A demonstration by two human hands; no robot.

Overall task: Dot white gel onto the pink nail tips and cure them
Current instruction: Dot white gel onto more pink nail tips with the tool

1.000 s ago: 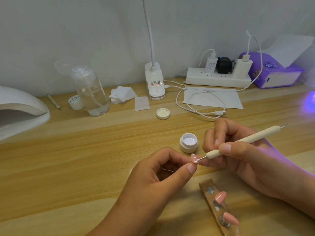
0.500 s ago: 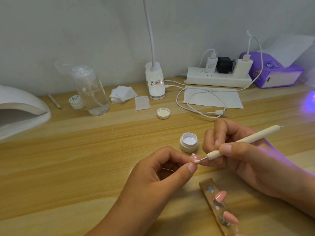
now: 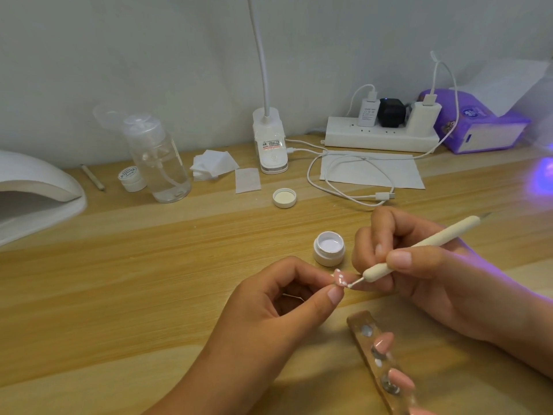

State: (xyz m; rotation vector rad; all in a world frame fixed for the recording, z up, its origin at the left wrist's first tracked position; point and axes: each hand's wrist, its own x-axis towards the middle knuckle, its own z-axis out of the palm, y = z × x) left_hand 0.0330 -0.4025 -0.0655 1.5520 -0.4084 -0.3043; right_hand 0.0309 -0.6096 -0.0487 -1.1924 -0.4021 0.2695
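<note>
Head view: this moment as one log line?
step: dotting gel | left hand: pinches pink nail tip | right hand: holds dotting tool, point at nail | gel pot: open | cure: not yet

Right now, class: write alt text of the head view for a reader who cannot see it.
A left hand pinches a pink nail tip while the right hand touches a dotting tool to it, beside an open jar of white gel.

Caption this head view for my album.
Left hand pinches a pink nail tip; right hand dots it using a cream-handled dotting pen beside an open white jar.
</note>
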